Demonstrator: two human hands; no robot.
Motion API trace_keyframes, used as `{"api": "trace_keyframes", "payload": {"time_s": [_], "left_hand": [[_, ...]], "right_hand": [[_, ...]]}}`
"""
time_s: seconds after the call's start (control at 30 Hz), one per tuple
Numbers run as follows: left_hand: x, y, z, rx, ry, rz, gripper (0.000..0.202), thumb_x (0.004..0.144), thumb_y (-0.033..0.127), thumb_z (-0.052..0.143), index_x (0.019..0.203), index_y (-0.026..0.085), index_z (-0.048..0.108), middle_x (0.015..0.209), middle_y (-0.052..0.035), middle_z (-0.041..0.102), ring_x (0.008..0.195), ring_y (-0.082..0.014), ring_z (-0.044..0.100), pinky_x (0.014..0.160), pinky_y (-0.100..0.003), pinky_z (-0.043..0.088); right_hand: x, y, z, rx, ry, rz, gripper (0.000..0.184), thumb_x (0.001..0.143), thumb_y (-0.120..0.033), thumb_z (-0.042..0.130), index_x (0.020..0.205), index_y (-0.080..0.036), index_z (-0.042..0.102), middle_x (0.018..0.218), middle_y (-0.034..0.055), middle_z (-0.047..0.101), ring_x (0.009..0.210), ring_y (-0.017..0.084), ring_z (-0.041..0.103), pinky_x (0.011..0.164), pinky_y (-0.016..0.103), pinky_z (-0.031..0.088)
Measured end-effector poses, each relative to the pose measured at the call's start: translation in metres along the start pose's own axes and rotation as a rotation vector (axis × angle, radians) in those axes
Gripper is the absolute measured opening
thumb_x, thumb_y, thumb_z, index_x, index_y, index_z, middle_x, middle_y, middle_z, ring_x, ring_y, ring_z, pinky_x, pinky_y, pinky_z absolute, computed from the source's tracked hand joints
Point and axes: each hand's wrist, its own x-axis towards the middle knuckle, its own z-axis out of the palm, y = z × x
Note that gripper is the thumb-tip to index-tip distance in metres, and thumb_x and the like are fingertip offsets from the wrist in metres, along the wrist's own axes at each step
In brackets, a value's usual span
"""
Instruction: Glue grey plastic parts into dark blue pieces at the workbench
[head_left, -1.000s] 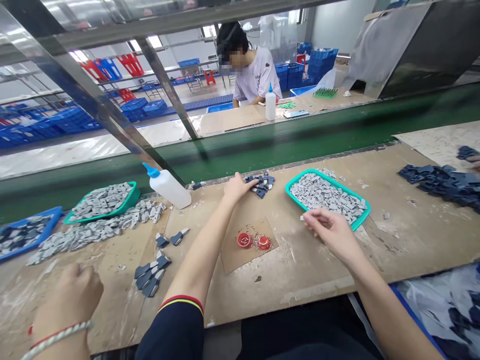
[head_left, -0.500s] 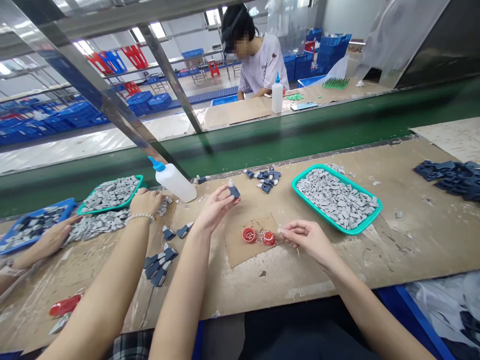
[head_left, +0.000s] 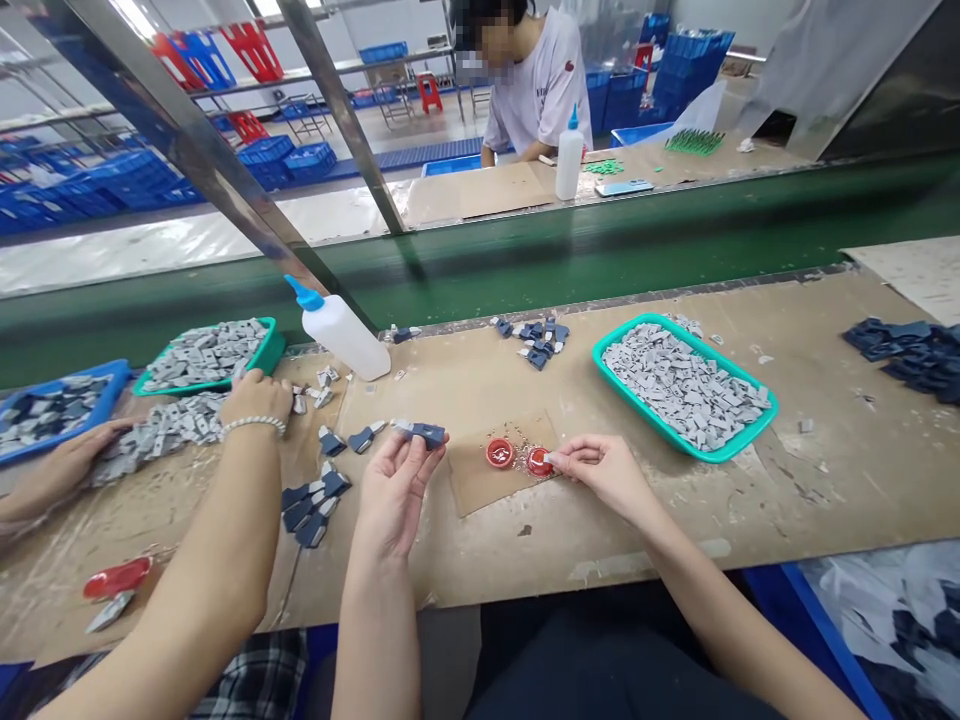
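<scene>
My left hand (head_left: 394, 490) is closed on a dark blue plastic piece (head_left: 429, 434) with a light grey tip, held above the cardboard. The fingertips of my right hand (head_left: 604, 472) pinch a small light grey piece, mostly hidden, at the rim of a red cap (head_left: 538, 462) with shiny liquid in it. Beside that cap, a second red cap (head_left: 499, 453) also holds liquid; both rest on a cardboard square (head_left: 480, 490). Left of my left hand lie several dark blue pieces (head_left: 311, 510) with grey tips.
A green basket (head_left: 739, 440) of small grey pieces stands at right. A white bottle (head_left: 346, 335) with a blue nozzle leans at left. A co-worker's hand (head_left: 259, 400) reaches near another green basket (head_left: 274, 345). Beyond the table runs a green belt (head_left: 487, 265), with another person opposite.
My right hand has moved left to the rim of the red cap. My left hand has moved left and lower, turning the dark blue piece sideways. The camera view has shifted.
</scene>
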Motion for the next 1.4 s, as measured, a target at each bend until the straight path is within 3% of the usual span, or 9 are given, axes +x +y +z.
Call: {"api": "trace_keyframes", "payload": {"time_s": [0.4,0.57,0.7,0.9,1.23,1.4], "left_hand": [[-0.013,-0.015,0.020,0.025,-0.017,-0.054,0.031,0.070,0.025,0.075,0.098,0.017,0.067,0.096,-0.0062,0.072,0.093,-0.0174,0.067,0.089,-0.029,0.049],[-0.022,-0.026,0.027,0.103,-0.007,-0.002,0.029,0.068,0.023,0.076,0.094,0.017,0.069,0.095,-0.0074,0.073,0.092,-0.0179,0.068,0.088,-0.028,0.050],[-0.035,-0.034,0.047,0.106,-0.048,0.002,0.027,0.068,0.022,0.076,0.094,0.017,0.071,0.100,-0.0094,0.073,0.098,-0.0235,0.067,0.091,-0.036,0.051],[-0.046,-0.039,0.070,0.091,-0.094,-0.025,0.024,0.067,0.019,0.076,0.090,0.018,0.072,0.096,-0.0082,0.074,0.095,-0.0250,0.068,0.088,-0.038,0.054],[-0.050,-0.041,0.072,0.105,-0.159,-0.008,0.025,0.065,0.017,0.077,0.090,0.021,0.074,0.095,-0.0070,0.074,0.095,-0.0255,0.068,0.089,-0.038,0.054],[-0.054,-0.046,0.072,0.129,-0.193,0.006,0.026,0.067,0.018,0.075,0.093,0.023,0.075,0.096,-0.0063,0.074,0.094,-0.0252,0.068,0.087,-0.036,0.055]], "right_hand": [[0.002,0.003,0.002,-0.018,-0.030,-0.004,0.034,0.062,-0.047,0.077,0.071,-0.016,0.068,0.070,0.0092,0.072,0.069,0.022,0.067,0.062,0.031,0.048],[-0.007,-0.011,-0.005,0.093,-0.086,0.033,0.031,0.066,-0.044,0.076,0.074,-0.015,0.067,0.072,0.0073,0.071,0.062,0.015,0.060,0.055,0.025,0.041],[-0.016,-0.028,-0.010,0.186,-0.112,0.042,0.028,0.066,-0.042,0.077,0.074,-0.017,0.066,0.071,0.0047,0.070,0.060,0.013,0.057,0.053,0.023,0.039],[-0.026,-0.047,-0.008,0.134,-0.126,-0.028,0.026,0.067,-0.041,0.076,0.073,-0.017,0.066,0.070,0.0040,0.068,0.064,0.015,0.059,0.052,0.023,0.038],[-0.028,-0.044,-0.001,0.050,-0.183,0.012,0.029,0.070,-0.043,0.074,0.073,-0.018,0.061,0.069,0.0032,0.066,0.061,0.013,0.056,0.047,0.021,0.034],[-0.029,-0.044,-0.004,-0.015,-0.278,0.098,0.032,0.072,-0.044,0.071,0.081,-0.021,0.050,0.054,-0.0053,0.056,0.051,0.010,0.049,0.044,0.019,0.028]]}}
